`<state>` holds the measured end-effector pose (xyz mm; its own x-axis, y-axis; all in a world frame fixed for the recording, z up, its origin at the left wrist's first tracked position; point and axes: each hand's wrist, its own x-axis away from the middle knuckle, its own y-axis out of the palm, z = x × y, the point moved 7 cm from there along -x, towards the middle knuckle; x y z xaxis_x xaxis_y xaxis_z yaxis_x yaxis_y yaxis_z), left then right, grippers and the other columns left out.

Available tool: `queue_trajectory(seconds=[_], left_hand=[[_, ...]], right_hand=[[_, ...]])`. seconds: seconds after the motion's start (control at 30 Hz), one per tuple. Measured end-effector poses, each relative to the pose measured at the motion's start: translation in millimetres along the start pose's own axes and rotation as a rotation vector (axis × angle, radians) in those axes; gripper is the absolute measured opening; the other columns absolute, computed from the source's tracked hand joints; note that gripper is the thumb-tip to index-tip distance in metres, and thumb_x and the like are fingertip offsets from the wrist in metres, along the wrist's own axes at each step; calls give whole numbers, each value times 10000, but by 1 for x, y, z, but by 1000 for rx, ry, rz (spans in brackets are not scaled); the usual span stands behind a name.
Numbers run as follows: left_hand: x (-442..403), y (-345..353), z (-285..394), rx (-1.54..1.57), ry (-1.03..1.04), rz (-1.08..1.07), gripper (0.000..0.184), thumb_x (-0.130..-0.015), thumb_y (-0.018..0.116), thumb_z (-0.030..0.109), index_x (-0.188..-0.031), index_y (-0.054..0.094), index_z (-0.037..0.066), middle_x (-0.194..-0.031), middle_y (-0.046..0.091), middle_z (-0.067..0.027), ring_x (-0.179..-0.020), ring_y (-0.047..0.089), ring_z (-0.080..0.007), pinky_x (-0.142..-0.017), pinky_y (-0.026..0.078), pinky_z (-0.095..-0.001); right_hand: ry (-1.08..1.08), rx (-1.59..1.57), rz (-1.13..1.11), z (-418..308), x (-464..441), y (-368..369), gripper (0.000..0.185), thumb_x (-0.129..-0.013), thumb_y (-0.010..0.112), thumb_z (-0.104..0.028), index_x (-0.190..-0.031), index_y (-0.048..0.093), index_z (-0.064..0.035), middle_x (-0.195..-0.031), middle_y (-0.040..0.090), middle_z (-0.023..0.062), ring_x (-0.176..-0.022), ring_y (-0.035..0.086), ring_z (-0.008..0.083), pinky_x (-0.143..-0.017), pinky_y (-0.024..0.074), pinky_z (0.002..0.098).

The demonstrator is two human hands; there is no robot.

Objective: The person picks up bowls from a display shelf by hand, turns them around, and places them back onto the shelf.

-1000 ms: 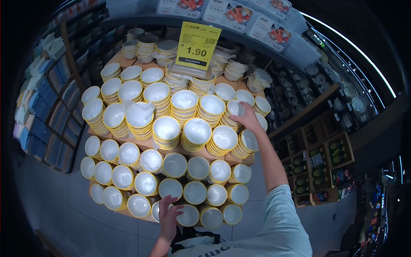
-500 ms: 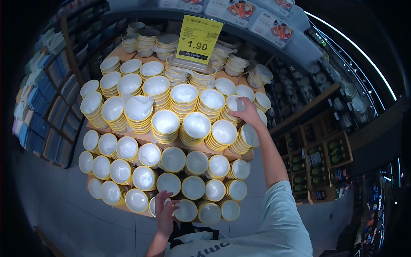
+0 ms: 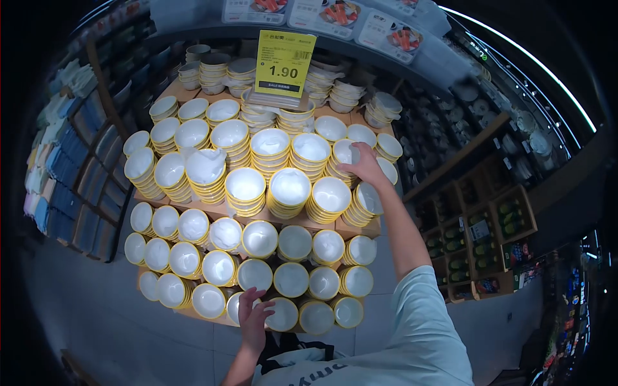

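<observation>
My right hand reaches to a stack of yellow-rimmed white bowls at the right of the upper tier, its fingers closed on the top bowl's rim. Around it stand more bowl stacks, some with white wrapping in the top bowl. Near the front edge, my left hand hovers by the lowest row, fingers apart, holding nothing. It partly covers a bowl there. Bowls on the lower tier tilt towards me.
A yellow price sign stands behind the upper stacks. Clear plastic boxes are at the top. Folded cloths fill shelves on the left; wooden crates stand on the right.
The view has shifted slightly, moving the sign and upper bowls a little left. My right hand stays at the same stack, and my left hand stays near the front row.
</observation>
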<state>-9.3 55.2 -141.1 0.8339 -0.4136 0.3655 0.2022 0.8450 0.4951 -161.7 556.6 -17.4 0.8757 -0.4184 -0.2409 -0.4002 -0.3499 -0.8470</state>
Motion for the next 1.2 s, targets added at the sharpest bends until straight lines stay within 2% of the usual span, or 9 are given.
queue_trajectory(seconds=[0.37,0.5,0.6,0.7,0.83,0.93,1.03,1.1,1.2], left_hand=[[14,-6,-15,57,-1,13,473,-959,550,96,-1418,432,97,-1334,531,-116,-1015,664,-212,-826,539,-320],[16,-10,-18,15,-2,14,479,-948,549,160,-1411,440,101,-1328,546,-94,-1007,662,-218,-829,532,-342],[15,-16,-26,-1,5,44,431,-976,554,174,-1391,457,106,-1298,579,-90,-1012,661,-214,-831,527,-345],[18,-12,-35,24,-24,23,284,-991,544,115,-1273,555,82,-1212,645,-92,-1006,660,-192,-823,529,-316],[21,-3,-63,-69,-94,-32,201,-1030,553,204,-1184,605,87,-1164,667,-87,-1015,658,-194,-855,510,-344],[26,18,-81,-112,-125,-122,188,-1030,549,198,-1171,601,86,-1141,673,-79,-1020,661,-185,-850,513,-325],[30,40,-100,-160,-172,-180,175,-1019,538,155,-1164,600,79,-1134,677,-68,-1014,664,-166,-848,514,-303],[38,58,-110,-178,-214,-247,185,-1008,531,124,-1174,601,78,-1134,682,-54,-1018,663,-154,-856,511,-294],[46,77,-130,-223,-252,-296,187,-1010,529,121,-1179,600,79,-1130,688,-54,-1021,665,-157,-857,508,-292]], right_hand=[[10,111,-88,20,-11,2,1050,-672,855,-590,-1462,485,-5,-1523,434,234,-1435,398,404,-1175,336,494],[-102,-369,507,-4,40,-103,600,-944,701,-328,-1425,526,-16,-1553,399,199,-1433,414,352,-1165,343,431],[-134,-543,675,-14,129,-143,349,-991,611,-170,-1300,604,-9,-1481,496,162,-1358,490,263,-1109,393,393],[-160,-440,730,-12,231,-135,164,-954,617,-45,-1106,649,9,-1241,620,142,-1152,585,225,-1013,457,353],[177,-427,555,23,342,-62,115,-923,672,-50,-1009,669,25,-1055,665,139,-976,641,243,-879,525,356],[264,-329,364,43,397,-2,226,-898,732,-100,-1080,656,11,-1176,633,162,-1056,625,295,-914,520,399],[200,-22,219,42,422,34,484,-851,807,-201,-1240,600,-2,-1382,512,228,-1249,529,385,-1018,472,459],[388,47,46,58,433,59,812,-781,867,-340,-1412,481,-5,-1523,336,285,-1403,356,470,-1116,379,531],[367,120,-52,72,430,83,1002,-735,878,-460,-1484,405,7,-1547,281,325,-1433,282,518,-1153,311,583]])
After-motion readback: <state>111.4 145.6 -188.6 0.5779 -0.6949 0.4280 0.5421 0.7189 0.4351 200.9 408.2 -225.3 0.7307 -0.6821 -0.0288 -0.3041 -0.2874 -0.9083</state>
